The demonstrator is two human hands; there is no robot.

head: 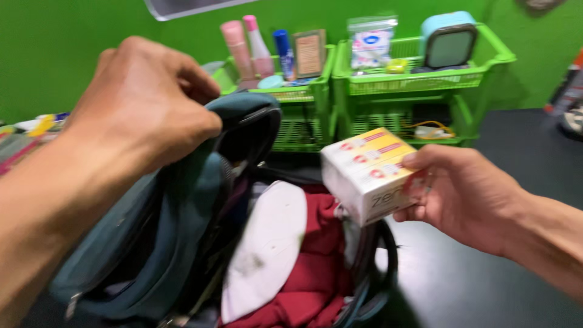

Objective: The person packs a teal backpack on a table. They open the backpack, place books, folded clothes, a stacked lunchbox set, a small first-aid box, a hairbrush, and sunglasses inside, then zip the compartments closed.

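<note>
The left hand (143, 100) is clenched on the top edge of a dark teal backpack (176, 231), pinching the fabric between thumb and fingers and pulling the flap up and to the left so the bag gapes. The right hand (467, 194) grips a white and yellow cardboard box (367, 173), fingers wrapped around its right end, thumb on top. The box hangs in the air just above the right rim of the bag's mouth, tilted slightly, not touching the bag.

Inside the backpack lies a dark red garment (310, 273), bunched up, and a white oval thing (267, 243) leans across it, its exact kind unclear through the blur. The bag stands on a dark worktop (486, 285), which shows bare to the right under the right forearm.

Behind the bag, against a green wall (54, 36), stand two green plastic baskets, stacked in tiers. The left basket (303, 91) carries two pink bottles (249, 48), a blue tube (283, 51) and a small brown card or pack. The right basket (425, 79) holds a clear packet with a blue mark (370, 39) and a pale blue rounded device with a dark face (448, 41). On its lower tier lies a yellow cable (428, 129). Colourful blurred items sit at the far left edge.
</note>
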